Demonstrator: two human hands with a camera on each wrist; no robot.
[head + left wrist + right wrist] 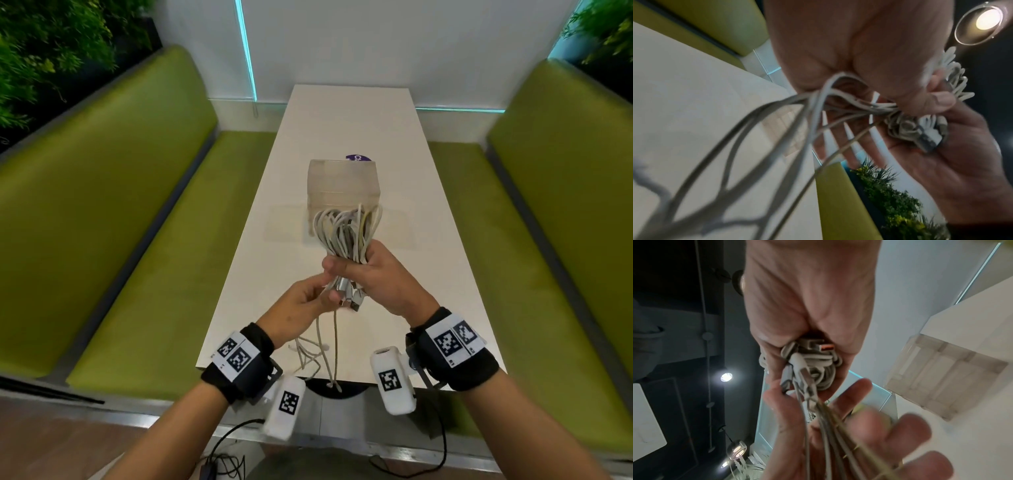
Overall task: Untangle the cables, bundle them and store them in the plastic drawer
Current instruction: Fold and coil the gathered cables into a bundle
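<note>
My right hand grips a coiled bundle of white and grey cables above the white table; the loops stick up past its fingers. The same bundle with its plugs sits in the right palm. My left hand holds the loose strands just below the bundle, beside the metal plugs. The free cable ends hang to the table's near edge. The translucent plastic drawer unit stands behind the hands, mid-table, and also shows in the right wrist view.
Green benches run along both sides of the narrow table. A purple sticker shows behind the drawer unit. A faint clear flat piece lies on the table by the unit's base. Black leads trail on the floor.
</note>
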